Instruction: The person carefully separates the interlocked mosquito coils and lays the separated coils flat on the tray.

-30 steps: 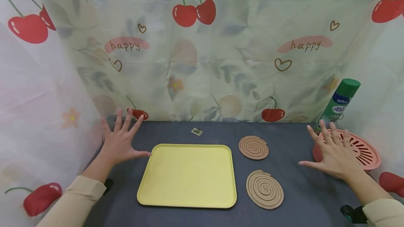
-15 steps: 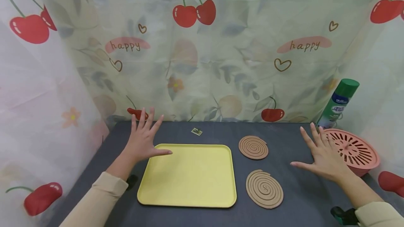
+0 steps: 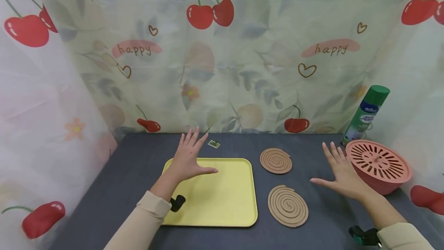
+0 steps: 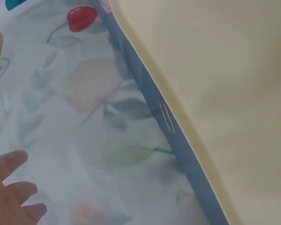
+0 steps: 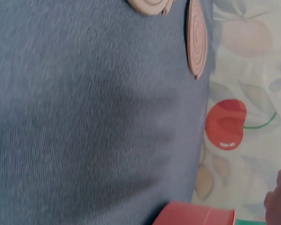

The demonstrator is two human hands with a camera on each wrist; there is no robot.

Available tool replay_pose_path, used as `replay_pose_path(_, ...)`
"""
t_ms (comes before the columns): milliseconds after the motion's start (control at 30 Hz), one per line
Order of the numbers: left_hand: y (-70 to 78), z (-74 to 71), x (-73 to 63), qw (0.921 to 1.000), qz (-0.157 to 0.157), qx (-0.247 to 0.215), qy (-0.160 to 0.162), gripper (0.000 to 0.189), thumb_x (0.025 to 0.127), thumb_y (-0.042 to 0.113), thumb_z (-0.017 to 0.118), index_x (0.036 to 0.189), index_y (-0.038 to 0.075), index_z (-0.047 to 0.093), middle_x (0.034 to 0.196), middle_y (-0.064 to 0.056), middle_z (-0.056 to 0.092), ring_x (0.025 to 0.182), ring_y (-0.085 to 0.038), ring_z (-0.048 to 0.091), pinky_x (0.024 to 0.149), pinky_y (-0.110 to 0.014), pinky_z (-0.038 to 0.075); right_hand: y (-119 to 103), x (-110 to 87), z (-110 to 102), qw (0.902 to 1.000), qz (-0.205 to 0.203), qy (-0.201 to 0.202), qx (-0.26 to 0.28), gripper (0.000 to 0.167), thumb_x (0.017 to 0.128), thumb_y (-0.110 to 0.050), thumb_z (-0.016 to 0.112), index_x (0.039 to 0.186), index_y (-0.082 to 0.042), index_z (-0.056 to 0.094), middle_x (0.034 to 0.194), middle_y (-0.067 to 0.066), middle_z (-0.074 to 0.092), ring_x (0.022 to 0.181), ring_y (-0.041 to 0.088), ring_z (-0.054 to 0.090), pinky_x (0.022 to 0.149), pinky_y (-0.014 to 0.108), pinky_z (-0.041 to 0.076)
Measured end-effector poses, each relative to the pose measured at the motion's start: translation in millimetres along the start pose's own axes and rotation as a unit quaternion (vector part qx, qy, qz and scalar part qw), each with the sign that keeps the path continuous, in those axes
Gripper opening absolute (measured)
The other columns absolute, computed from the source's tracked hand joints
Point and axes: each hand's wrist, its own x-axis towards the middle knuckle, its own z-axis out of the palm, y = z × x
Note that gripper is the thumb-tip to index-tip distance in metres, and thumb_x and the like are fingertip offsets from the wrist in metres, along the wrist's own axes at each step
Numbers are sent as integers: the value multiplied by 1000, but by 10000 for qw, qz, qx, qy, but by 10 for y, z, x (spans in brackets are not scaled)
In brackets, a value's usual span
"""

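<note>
My left hand [image 3: 187, 161] hovers over the left half of a yellow rectangular tray [image 3: 232, 203], fingers spread and thumb pointing right. It holds nothing. In the left wrist view its fingertips [image 4: 14, 161] show at the left, with the pale tray [image 4: 215, 93] at the right. My right hand [image 3: 341, 176], also spread and holding nothing, hangs above the dark table, left of a pink round container [image 3: 385, 182] with a slotted lid. Between the tray and that hand lie two brown spiral mosquito coils, the far coil [image 3: 276, 161] and the near coil [image 3: 288, 206].
A green spray can [image 3: 364, 115] stands tilted at the back right, behind the pink container. A small flat metallic piece [image 3: 214, 144] lies behind the tray. A cherry-printed curtain [image 3: 222, 68] closes off the back and sides of the dark table [image 3: 114, 188].
My left hand has moved right, from beside the tray to over it. My right hand has shifted left and slightly nearer, uncovering the pink container. The tray and coils have stayed put.
</note>
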Motion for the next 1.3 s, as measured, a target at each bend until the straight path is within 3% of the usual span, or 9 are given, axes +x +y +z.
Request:
replay_pose_path(200, 213, 137, 99, 9987, 82, -494, -94, 108, 63, 66, 72, 147, 13, 28, 155, -16, 17, 143, -35, 12, 114, -56, 12, -69, 20, 49, 9983, 76, -217, 527, 113, 77, -48, 70, 148, -23, -14, 154, 21, -15, 139, 46, -13, 106, 68, -6)
replay_pose_path(367, 402, 253, 152, 9952, 92, -943, -255, 107, 64, 63, 73, 147, 13, 27, 155, -14, 18, 144, -31, 11, 116, -52, 11, -99, 39, 90, 9954, 137, -347, 884, 115, 76, -45, 72, 148, -23, -15, 153, 21, -17, 138, 47, -15, 104, 70, -4)
replay_pose_path(600, 701, 384, 191, 9837, -111, -1713, -536, 106, 66, 58, 76, 149, 17, 24, 156, -10, 17, 144, -29, 12, 116, -50, 12, -141, 53, 140, 9900, 259, -422, 1324, 119, 74, -40, 75, 148, -23, -17, 154, 17, -20, 138, 47, -17, 99, 75, 2)
replay_pose_path(700, 829, 448, 180, 9736, -266, -2170, -658, 103, 67, 54, 77, 148, 20, 24, 156, -8, 16, 145, -28, 10, 117, -49, 12, -165, 52, 152, 9882, 347, -463, 1421, 123, 73, -38, 77, 146, -24, -21, 154, 15, -22, 138, 45, -18, 97, 77, 4)
replay_pose_path(900, 1079, 557, 100, 9423, -655, -3196, -751, 99, 68, 47, 79, 148, 26, 24, 157, -4, 14, 145, -29, 9, 112, -56, 22, -191, 36, 163, 9843, 527, -563, 1588, 124, 74, -33, 77, 144, -27, -25, 153, 16, -23, 138, 48, -16, 95, 77, 7)
replay_pose_path(1067, 1285, 633, 63, 9238, -777, -3661, -804, 96, 71, 42, 79, 148, 26, 24, 156, -5, 15, 143, -30, 16, 108, -56, 29, -194, -7, 181, 9803, 599, -571, 1791, 124, 75, -32, 77, 142, -32, -27, 153, 15, -23, 138, 50, -10, 95, 77, 12)
replay_pose_path(1300, 1490, 780, 38, 8957, -967, -4206, -1073, 91, 74, 30, 79, 147, 22, 25, 156, -9, 17, 142, -30, 19, 110, -54, 27, -226, -58, 264, 9714, 571, -594, 2226, 125, 74, -24, 78, 141, -36, -27, 153, 16, -24, 136, 53, -8, 94, 77, 12)
